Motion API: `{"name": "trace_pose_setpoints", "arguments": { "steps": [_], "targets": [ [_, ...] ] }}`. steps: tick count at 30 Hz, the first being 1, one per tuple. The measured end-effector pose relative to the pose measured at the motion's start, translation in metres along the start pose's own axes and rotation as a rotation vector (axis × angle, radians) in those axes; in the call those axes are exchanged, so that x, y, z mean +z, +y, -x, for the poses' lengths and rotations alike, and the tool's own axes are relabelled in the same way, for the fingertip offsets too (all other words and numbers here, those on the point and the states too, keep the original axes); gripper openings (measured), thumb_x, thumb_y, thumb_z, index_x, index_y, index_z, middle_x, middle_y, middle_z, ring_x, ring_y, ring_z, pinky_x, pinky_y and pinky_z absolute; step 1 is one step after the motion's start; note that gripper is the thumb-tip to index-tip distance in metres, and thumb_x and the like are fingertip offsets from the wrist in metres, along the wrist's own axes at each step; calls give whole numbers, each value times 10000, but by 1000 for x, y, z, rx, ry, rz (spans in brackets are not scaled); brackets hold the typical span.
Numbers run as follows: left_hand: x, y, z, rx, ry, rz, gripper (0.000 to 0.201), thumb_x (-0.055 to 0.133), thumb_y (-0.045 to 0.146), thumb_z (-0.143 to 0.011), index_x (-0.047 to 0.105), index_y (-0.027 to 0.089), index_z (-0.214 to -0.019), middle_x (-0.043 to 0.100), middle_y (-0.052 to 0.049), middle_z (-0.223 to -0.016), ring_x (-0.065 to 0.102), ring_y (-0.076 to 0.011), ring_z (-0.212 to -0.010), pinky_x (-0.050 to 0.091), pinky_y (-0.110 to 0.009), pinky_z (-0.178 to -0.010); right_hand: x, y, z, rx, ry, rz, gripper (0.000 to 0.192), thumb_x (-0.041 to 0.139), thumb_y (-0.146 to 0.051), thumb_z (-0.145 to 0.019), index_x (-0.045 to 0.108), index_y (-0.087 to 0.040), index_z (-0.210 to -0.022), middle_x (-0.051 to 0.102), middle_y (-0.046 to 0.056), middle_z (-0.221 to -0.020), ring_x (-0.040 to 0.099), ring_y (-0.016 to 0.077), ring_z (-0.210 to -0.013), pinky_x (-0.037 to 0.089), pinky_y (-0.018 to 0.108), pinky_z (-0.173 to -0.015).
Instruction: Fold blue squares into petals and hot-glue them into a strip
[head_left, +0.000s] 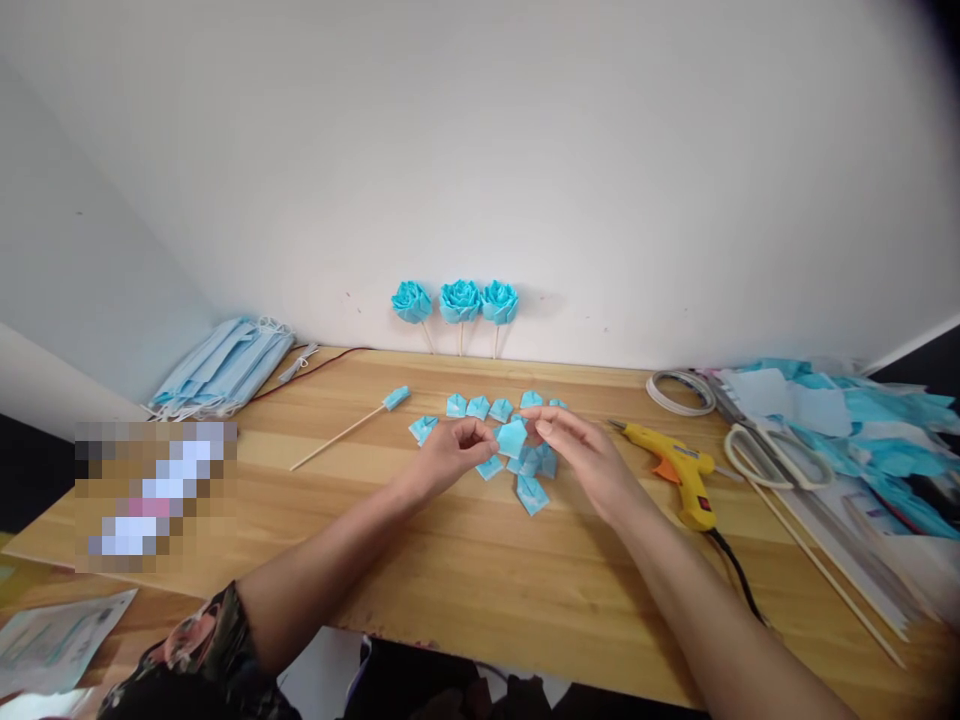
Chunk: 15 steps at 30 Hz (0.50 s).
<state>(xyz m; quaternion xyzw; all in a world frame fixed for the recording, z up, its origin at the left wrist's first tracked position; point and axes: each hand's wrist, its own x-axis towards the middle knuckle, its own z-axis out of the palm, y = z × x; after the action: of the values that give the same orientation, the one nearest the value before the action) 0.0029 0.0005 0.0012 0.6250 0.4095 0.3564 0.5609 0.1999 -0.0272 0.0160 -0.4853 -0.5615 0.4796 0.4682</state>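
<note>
My left hand (455,452) pinches a folded blue petal (512,438) by its left edge, thumb against forefinger. The petal is a small pointed piece of mask-like fabric, held above the table. Just to its right is my right hand (581,450), fingers stretched out and slightly apart; whether a fingertip touches the petal's edge I cannot tell. Under and around the hands lie several similar folded pieces, among them a near one (532,494) and one at the left (424,430). A wooden stick (337,437) with a blue wrapped tip (397,398) rests left of them.
Three blue fabric roses (460,300) on sticks lean against the wall. A yellow glue gun (679,465) lies at right, beside scissors (776,460), a tape roll (681,392), bare sticks (832,580) and blue scraps (892,430). Stacked masks (225,365) occupy the back left.
</note>
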Motion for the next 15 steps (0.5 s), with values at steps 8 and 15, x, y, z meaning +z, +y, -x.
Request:
{"name": "trace_pose_setpoints", "arguments": {
  "steps": [8, 15],
  "targets": [
    [-3, 2, 7, -19, -92, 65, 245, 603, 373, -770, 544, 144, -704, 480, 46, -568, 394, -61, -515, 300, -210, -520, 1, 2, 0, -40, -45, -30, 303, 565, -387, -860, 656, -233, -1105, 621, 19, -842, 567, 159, -802, 460, 284, -733],
    [-3, 6, 12, -212, -275, 337, 230, 599, 354, -789, 522, 147, -721, 442, 68, -459, 319, -37, -377, 193, -196, -407, 0, 1, 4, -36, -241, -61, 327, 618, -380, -823, 635, -253, -1124, 645, 28, -893, 596, 177, -837, 478, 308, -755]
  ]
}}
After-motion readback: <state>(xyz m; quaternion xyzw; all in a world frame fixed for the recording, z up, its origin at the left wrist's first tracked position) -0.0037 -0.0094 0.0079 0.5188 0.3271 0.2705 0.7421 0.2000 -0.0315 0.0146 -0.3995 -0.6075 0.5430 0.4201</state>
